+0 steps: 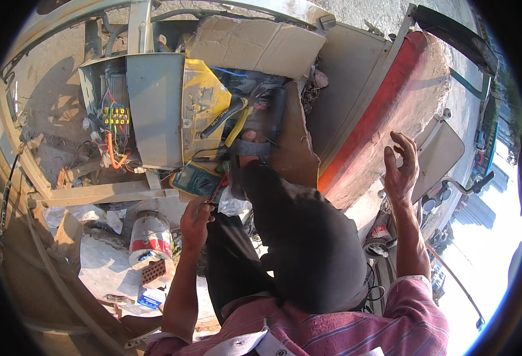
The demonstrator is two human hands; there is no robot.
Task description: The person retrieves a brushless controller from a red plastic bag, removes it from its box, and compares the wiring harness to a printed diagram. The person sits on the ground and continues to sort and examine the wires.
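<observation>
The left hand (194,221) is half closed, thumb and index fingertips drawn together; whether they pinch an object cannot be determined. The right hand (402,169) is raised well apart from the work, fingers loosely bent and separated, gripping nothing. A thin red lead (218,189) is located just beside the left fingertips. Adjacent to it, a teal meter (194,180) lies tilted near the right end of the frame's lower bar (98,194), just beyond the left hand. Farther out, toward the frame's left edge, an open grey box (86,89) contains a yellow terminal block (117,115) near its lower right corner, with thin coloured wires connected; an orange cable (111,152) hangs at the box's lower edge. A grey panel (157,110) adjoins the box's right edge, followed by a yellow panel (198,95). A black-handled tool (218,122) lies across the yellow panel's right edge. Below the lower bar is a white bucket (150,224) with a red band; its contents cannot be made out.
</observation>
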